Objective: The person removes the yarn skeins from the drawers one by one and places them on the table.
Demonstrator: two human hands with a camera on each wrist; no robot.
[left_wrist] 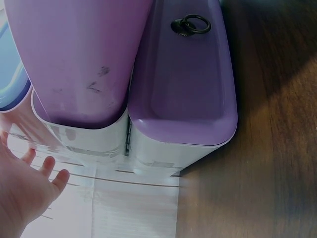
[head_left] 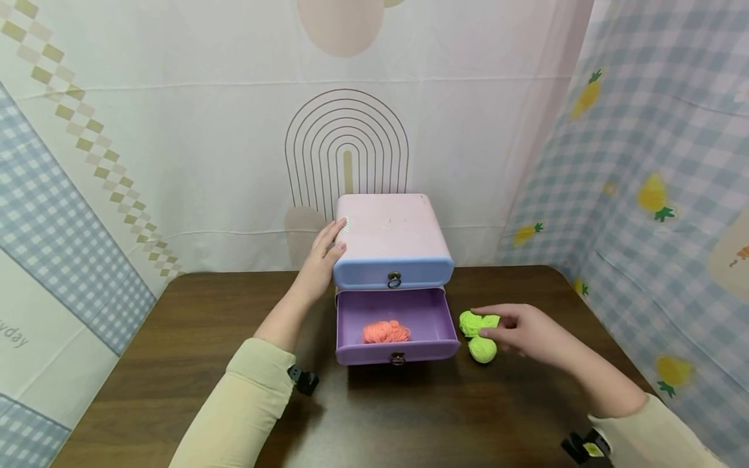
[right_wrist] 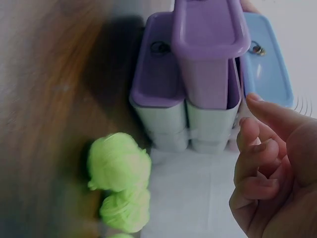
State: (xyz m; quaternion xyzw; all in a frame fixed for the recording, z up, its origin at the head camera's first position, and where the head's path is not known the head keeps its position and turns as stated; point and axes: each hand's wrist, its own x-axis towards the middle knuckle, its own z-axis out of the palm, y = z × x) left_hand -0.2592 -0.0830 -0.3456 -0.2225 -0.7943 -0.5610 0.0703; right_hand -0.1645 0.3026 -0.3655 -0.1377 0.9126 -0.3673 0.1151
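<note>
A small stacked drawer cabinet (head_left: 386, 224) has a pale pink top and a blue upper drawer (head_left: 365, 274). Below it, the purple drawer (head_left: 363, 354) is pulled out, and an orange yarn ball (head_left: 386, 332) lies inside near its front. My left hand (head_left: 320, 263) rests against the cabinet's left side near the top, fingers extended. To the right of the cabinet, my right hand (head_left: 523, 330) hovers above several bright green yarn balls (right_wrist: 119, 162). Its fingers are loosely bent and hold nothing; the right wrist view shows a gap between them and the yarn.
Another purple drawer (left_wrist: 185, 84), closed, sits at the bottom of the cabinet, with a dark ring pull. Everything stands on a dark wooden table (head_left: 193, 364). A patterned cloth (head_left: 234, 149) hangs behind, and checked cloth covers the right side.
</note>
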